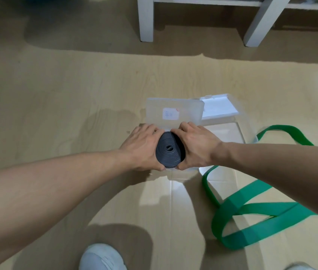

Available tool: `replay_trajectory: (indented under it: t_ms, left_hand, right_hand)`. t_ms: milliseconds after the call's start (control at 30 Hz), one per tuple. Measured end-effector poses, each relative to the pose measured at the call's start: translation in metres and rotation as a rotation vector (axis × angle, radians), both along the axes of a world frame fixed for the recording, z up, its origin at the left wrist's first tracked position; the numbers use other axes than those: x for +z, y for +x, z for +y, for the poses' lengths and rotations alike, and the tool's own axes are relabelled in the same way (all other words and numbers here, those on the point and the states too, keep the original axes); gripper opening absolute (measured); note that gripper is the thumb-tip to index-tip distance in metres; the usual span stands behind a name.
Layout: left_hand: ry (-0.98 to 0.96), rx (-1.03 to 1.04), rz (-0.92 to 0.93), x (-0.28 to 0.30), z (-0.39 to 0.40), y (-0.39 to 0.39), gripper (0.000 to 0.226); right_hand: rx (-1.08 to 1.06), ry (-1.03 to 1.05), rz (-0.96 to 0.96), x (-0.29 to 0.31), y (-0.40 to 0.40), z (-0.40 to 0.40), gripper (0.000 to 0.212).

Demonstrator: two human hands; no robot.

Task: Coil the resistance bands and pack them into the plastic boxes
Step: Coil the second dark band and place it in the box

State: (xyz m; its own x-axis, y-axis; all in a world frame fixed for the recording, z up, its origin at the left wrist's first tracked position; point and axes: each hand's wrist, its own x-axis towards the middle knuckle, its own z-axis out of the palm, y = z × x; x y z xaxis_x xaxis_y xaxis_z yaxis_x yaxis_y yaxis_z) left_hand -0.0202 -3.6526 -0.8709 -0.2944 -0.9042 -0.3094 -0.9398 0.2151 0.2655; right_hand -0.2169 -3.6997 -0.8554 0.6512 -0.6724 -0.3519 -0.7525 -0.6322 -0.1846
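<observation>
The wooden floor (76,94) is lying under everything. The long green band (251,211) is sprawling loose on it, near the right arm. Two clear plastic boxes (173,112) are sitting open just past the hands. The left hand (140,149) and right hand (197,147) are squeezing the rolled gray band (169,151) between them, fingers curled round its sides, over the nearer box. It is looking soft and springy, so it probably wants to unroll; holding its edges tight seems best. A small white sticker (170,113) is too blurry to read.
</observation>
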Motion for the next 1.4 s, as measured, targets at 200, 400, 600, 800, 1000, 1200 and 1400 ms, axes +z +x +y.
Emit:
replay_trajectory:
  t_ms: [200,400,600,800,1000,1200,1400]
  left_hand:
    - [-0.027,-0.027,-0.042,-0.002,-0.002,0.002,0.101]
    - [-0.019,-0.031,-0.031,0.002,-0.012,0.009,0.102]
    - [-0.022,-0.039,-0.023,-0.001,-0.007,0.007,0.105]
    - [-0.007,-0.032,0.001,-0.001,-0.004,0.007,0.104]
    - [0.011,-0.041,0.011,-0.001,-0.008,0.007,0.097]
    - [0.009,-0.031,0.027,-0.006,-0.003,0.005,0.100]
    - [0.037,0.009,0.056,-0.003,-0.007,0.006,0.101]
  right_hand:
    - [0.011,0.027,-0.013,-0.003,0.000,0.001,0.102]
    - [-0.030,0.087,-0.064,-0.002,0.003,-0.007,0.097]
    - [0.005,0.082,-0.044,-0.005,0.002,-0.007,0.107]
    - [-0.016,0.090,-0.053,-0.003,0.001,-0.005,0.105]
    - [0.031,0.091,-0.031,0.002,0.002,-0.011,0.098]
    - [0.040,0.086,-0.050,-0.001,0.002,-0.008,0.099]
    - [0.039,0.137,-0.054,0.003,0.003,-0.013,0.095]
